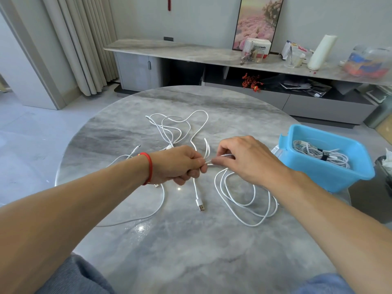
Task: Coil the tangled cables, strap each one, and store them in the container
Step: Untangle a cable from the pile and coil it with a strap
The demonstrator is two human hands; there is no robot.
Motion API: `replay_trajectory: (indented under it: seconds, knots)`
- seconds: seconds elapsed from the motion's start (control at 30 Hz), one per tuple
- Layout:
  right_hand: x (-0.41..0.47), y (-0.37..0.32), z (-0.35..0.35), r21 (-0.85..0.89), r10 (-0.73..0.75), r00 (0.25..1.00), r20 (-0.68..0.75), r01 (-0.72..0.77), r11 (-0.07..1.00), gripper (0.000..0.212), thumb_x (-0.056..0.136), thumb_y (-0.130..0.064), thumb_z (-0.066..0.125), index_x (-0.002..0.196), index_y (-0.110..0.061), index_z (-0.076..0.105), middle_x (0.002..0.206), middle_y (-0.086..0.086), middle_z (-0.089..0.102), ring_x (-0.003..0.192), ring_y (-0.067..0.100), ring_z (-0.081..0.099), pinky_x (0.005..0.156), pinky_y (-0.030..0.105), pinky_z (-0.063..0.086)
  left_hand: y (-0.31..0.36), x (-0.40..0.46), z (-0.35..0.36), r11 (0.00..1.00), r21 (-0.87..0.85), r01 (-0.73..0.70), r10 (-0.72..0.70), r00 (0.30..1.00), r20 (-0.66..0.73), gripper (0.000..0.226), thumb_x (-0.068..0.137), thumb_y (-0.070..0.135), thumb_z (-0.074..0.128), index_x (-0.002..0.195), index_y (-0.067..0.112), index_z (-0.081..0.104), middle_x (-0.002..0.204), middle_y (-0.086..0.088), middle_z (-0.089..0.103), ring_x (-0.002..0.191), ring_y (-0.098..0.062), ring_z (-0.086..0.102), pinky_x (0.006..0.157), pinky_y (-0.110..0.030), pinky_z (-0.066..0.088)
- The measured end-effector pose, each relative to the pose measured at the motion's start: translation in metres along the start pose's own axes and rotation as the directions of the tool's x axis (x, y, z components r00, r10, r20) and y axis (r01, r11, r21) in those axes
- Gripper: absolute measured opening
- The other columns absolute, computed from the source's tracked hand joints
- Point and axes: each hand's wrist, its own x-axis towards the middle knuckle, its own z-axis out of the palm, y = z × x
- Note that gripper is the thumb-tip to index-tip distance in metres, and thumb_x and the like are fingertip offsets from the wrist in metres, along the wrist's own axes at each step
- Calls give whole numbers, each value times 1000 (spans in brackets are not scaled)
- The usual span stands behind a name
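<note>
Cable [237,200] in white lies mid-table, loose loops spilling toward the right edge, its USB plug [201,206] pointing at the near edge. Your left hand [178,164] is curled round a bend of it; your right hand [244,158] pinches the same strand just beside, fingertips nearly touching the left. More tangled white cables [176,128] sprawl toward the far and left edges of the round marble table [191,247]. Blue container [326,158] sits at the right edge, holding a coiled, strapped bundle [318,152]. Red bracelet [148,170] on your left wrist.
</note>
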Motion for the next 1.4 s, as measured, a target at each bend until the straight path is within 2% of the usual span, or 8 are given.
replay_trajectory:
  seconds: [0.07, 0.17, 0.37, 0.5, 0.63, 1.0, 1.2, 1.4]
  knots:
    - [-1, 11, -6, -24, 19, 1000, 20, -18, 1000, 20, 97, -44, 65, 94, -25, 69, 94, -10, 65, 99, 19, 60, 80, 38, 48, -1, -1, -3, 970, 243, -29, 54, 994, -96, 30, 106, 23, 41, 83, 16, 58, 59, 9, 48, 50, -11, 34, 49, -21, 33]
    - [-2, 26, -10, -29, 46, 998, -37, -47, 998, 19, 97, -42, 67, 93, -26, 75, 97, -8, 61, 97, 17, 57, 77, 35, 45, -4, -1, -8, 918, 385, -94, 162, 976, -148, 29, 106, 21, 41, 83, 12, 56, 55, 16, 52, 48, -4, 44, 51, -13, 36]
    - [-1, 19, -3, 434, 111, 988, -111, -52, 899, 11, 96, -30, 73, 93, -26, 83, 74, -3, 67, 63, 0, 58, 61, 10, 42, -7, 0, -3, 820, 527, -224, 345, 928, -142, 26, 107, 21, 41, 88, 14, 57, 62, 22, 55, 54, -2, 44, 58, -14, 35]
    - [-1, 13, 0, 767, 174, 983, -64, -64, 638, 11, 95, -19, 73, 95, -12, 82, 86, 18, 76, 68, 16, 69, 68, 32, 63, -2, 1, 5, 876, 380, -296, 378, 912, -159, 25, 108, 19, 39, 98, 8, 59, 66, 22, 59, 52, -5, 43, 57, -23, 35]
    - [-1, 9, 1, 885, 221, 972, -84, -29, 465, 13, 93, -7, 73, 93, -18, 80, 74, 9, 76, 66, 19, 74, 64, 24, 61, 2, 2, 16, 928, 103, -357, 363, 930, -52, 27, 109, 15, 36, 101, -6, 51, 80, -7, 68, 49, -14, 30, 46, -23, 28]
    - [1, 15, 3, 802, 247, 956, -159, -21, 597, 9, 91, -13, 78, 94, -21, 82, 70, 5, 75, 62, 17, 71, 64, 29, 59, 2, 6, 13, 952, -279, -128, 188, 962, 199, 31, 108, 17, 39, 131, 10, 59, 93, -4, 69, 48, -8, 18, 43, -18, 19]
    - [1, 11, 4, 719, 150, 974, -167, 17, 695, 21, 95, -15, 73, 95, -34, 82, 71, 3, 72, 63, 12, 65, 60, 25, 57, 1, 4, 10, 932, -362, 12, 110, 942, 316, 22, 106, 17, 43, 107, 14, 64, 96, -4, 70, 45, -6, 19, 43, -17, 19]
    - [0, 9, 3, 740, 171, 981, -94, -46, 671, 20, 96, -11, 67, 102, -25, 81, 76, 2, 75, 63, 10, 65, 62, 27, 55, 4, 3, 10, 960, -277, 46, 47, 946, 320, 21, 107, 21, 41, 89, 19, 52, 101, -13, 70, 44, -9, 17, 44, -21, 14]
